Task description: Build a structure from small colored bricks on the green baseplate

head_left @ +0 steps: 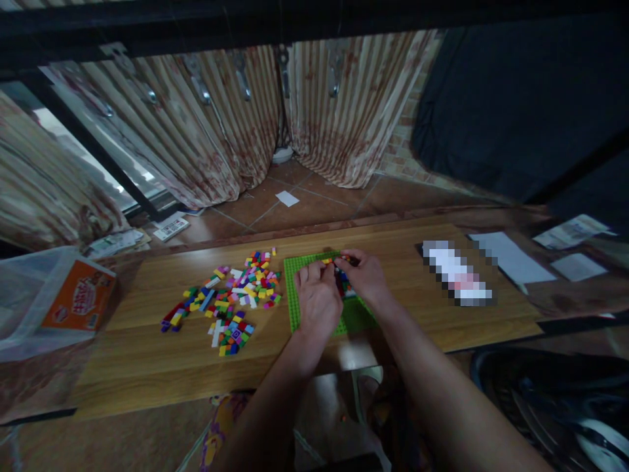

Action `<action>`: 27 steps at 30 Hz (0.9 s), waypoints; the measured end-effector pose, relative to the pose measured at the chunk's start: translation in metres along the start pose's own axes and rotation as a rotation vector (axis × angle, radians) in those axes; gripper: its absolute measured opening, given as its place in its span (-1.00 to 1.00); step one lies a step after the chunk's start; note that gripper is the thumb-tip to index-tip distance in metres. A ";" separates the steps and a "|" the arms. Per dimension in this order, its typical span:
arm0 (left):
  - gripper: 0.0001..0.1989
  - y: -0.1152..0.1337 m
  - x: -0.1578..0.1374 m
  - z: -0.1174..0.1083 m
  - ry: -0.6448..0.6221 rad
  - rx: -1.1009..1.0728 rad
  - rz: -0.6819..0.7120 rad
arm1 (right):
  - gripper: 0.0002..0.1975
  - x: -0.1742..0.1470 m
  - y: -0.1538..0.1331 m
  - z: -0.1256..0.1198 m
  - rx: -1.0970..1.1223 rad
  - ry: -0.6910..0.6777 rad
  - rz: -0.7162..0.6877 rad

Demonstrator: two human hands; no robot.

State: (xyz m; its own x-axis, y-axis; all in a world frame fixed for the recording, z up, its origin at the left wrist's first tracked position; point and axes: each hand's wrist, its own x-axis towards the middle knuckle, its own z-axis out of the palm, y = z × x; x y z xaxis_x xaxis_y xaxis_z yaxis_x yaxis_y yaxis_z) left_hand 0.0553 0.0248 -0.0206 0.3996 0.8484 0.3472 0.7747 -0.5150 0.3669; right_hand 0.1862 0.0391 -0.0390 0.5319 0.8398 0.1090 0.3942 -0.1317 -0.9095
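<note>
A green studded baseplate (291, 288) lies on the wooden board in front of me. Coloured toy bricks (348, 286) sit on it, partly covered by my hands. My left hand (318, 298) rests over the plate's left half, its fingers bent and closed against the bricks. From the right, my right hand (363, 275) reaches over the far part of the plate, fingers curled in at the bricks. What lies between the fingertips of either hand is too small and too hidden to name. Left of the plate spreads a heap of loose bricks (253, 282) in many colours.
The wooden board (147, 367) spans the view. At far left stands a clear plastic bin (34, 301) with an orange label. A blurred-out item (457, 272) lies at the board's right, with white paper (515, 259) beyond it. Striped curtains (221, 131) hang behind.
</note>
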 end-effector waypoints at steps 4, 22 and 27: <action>-0.64 0.003 -0.007 0.001 -0.009 -0.018 -0.004 | -0.73 0.000 0.000 -0.002 0.139 -0.014 0.066; -0.83 -0.099 0.005 -0.069 0.583 -0.908 -0.605 | -0.70 -0.038 -0.055 0.004 0.285 0.080 -0.149; -0.83 -0.114 -0.002 -0.094 0.655 -1.318 -0.791 | -0.82 -0.073 -0.065 0.032 -0.035 -0.337 -0.475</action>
State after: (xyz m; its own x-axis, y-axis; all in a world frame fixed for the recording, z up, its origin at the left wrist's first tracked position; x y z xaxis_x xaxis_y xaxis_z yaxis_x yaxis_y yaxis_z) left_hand -0.0801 0.0705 0.0176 -0.3852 0.9159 -0.1128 -0.3788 -0.0455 0.9243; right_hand 0.0973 0.0031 -0.0010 0.0247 0.9315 0.3630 0.5589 0.2881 -0.7776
